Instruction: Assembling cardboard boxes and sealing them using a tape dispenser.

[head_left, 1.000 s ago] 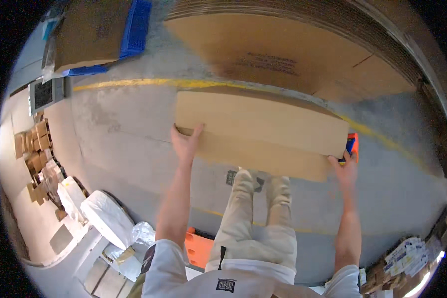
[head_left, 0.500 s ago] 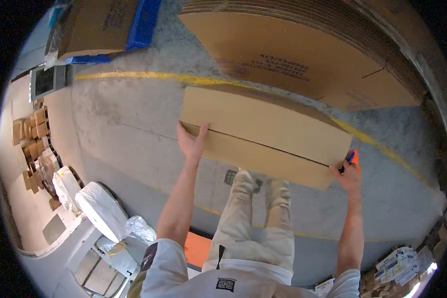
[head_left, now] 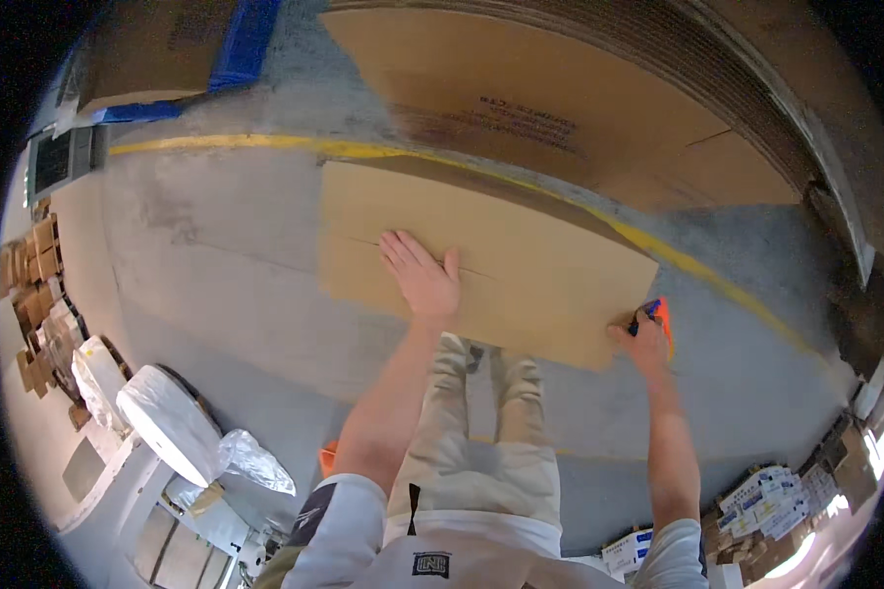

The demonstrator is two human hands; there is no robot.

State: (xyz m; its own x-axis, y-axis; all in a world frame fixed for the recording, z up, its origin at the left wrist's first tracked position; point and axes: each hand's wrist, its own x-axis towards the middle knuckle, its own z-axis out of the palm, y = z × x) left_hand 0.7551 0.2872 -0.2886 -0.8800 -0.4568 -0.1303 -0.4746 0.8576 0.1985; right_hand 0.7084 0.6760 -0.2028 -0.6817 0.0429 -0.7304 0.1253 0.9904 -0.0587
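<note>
A long plain cardboard box (head_left: 550,265) is in front of my legs above the floor, its seamed face toward me. The seam between its two flaps runs lengthwise and is faint in this blurred view. My left hand (head_left: 424,280) lies flat over the seam, left of the middle, with fingers stretched out and thumb apart. At the right end of the box, my right hand (head_left: 644,344) is closed round an orange and blue tape dispenser (head_left: 664,319), mostly hidden by the hand. Its fingers are against the box's right edge.
Beyond a yellow floor line (head_left: 265,141) stands a big stack of flattened cardboard (head_left: 599,88). Farther left is more cardboard (head_left: 152,49) by a blue support (head_left: 244,44). White wrapped rolls (head_left: 172,422) are at the left, labelled cartons (head_left: 764,501) at the lower right.
My left hand has left the box's left end and now lies flat across the seam. The box and my right hand with the tape dispenser appear shifted slightly left in view.
</note>
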